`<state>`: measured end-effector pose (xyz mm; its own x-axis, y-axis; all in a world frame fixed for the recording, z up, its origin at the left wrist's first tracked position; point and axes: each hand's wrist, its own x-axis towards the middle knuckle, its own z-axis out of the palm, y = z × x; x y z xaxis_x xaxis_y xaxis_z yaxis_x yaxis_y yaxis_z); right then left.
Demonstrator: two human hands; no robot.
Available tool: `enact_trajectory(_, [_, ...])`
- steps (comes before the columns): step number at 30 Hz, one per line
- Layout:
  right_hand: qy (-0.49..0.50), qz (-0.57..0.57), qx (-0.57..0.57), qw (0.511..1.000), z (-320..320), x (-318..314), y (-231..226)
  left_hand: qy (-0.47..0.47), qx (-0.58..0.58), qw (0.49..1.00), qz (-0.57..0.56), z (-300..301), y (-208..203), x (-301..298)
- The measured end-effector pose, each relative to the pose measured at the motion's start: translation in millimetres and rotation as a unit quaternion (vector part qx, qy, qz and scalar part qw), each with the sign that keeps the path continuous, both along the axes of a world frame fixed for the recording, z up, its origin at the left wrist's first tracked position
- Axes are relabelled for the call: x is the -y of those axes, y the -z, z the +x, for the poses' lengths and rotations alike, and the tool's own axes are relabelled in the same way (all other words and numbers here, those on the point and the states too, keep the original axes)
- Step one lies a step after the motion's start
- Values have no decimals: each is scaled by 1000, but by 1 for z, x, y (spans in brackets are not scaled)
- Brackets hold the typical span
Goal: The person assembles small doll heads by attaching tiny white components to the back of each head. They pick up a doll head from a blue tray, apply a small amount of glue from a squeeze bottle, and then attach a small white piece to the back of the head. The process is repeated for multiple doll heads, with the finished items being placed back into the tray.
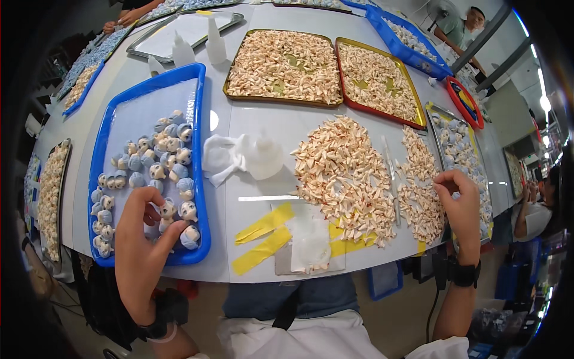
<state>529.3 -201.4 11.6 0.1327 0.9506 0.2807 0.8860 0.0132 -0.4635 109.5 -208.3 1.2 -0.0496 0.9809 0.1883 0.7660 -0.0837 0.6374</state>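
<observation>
My left hand (142, 230) is over the near part of a blue-rimmed tray (205, 209). Its thumb and forefinger close around a small doll head (167, 210) with a pale face and light blue hair. Similar doll heads (170, 143) lie in the tray beside and beyond it. On the right, my right hand (461, 200) has thumb and forefinger brought together at the edge of a narrow pile of small cream pointed pieces (421, 200). Whatever sits between those fingertips is too small to make out.
A larger heap of cream pieces (344, 173) fills the middle right, beside a thin white stick (391, 179). Two trays of such pieces (287, 66) stand behind. A white squeeze bottle (263, 158), a white cloth (222, 157) and yellow tape (263, 248) lie between.
</observation>
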Motion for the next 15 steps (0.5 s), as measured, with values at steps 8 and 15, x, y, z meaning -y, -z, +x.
enact_trajectory(8, [17,23,-194,981,-6,15,-10,-15,126,986,108,-10,6,8])
enact_trajectory(15, [-37,9,-328,944,-36,39,-14,120,502,853,80,6,14,42])
